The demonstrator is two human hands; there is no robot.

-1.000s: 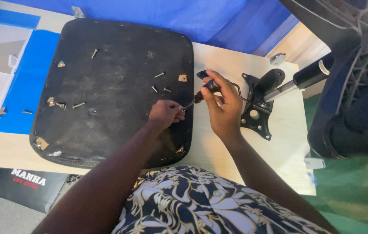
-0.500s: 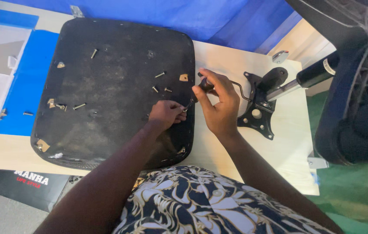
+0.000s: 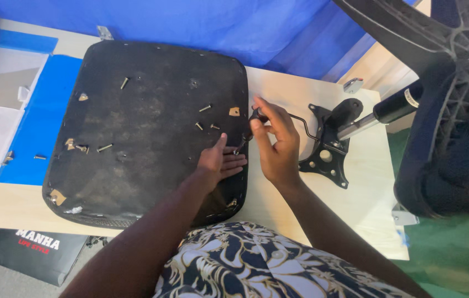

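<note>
A black chair seat pan point(image 3: 146, 132) lies upside down on a light wooden table point(image 3: 367, 204). Several loose screws point(image 3: 205, 108) rest on its underside. My left hand point(image 3: 220, 161) lies flat on the seat's right edge, fingers spread, holding nothing. My right hand point(image 3: 273, 140) grips a black-handled screwdriver point(image 3: 255, 116), its tip down at the seat's right edge by my left fingers.
A black metal chair mechanism plate point(image 3: 325, 149) with a gas cylinder point(image 3: 389, 110) lies right of my right hand. A black chair base point(image 3: 444, 99) fills the right side. Blue and white sheets point(image 3: 19, 121) sit left of the seat. A dark bag point(image 3: 33, 254) lies below the table.
My left hand has opened from a loose fist and now lies flat on the seat. My right hand stays on the screwdriver at the seat's edge. The camera has shifted slightly.
</note>
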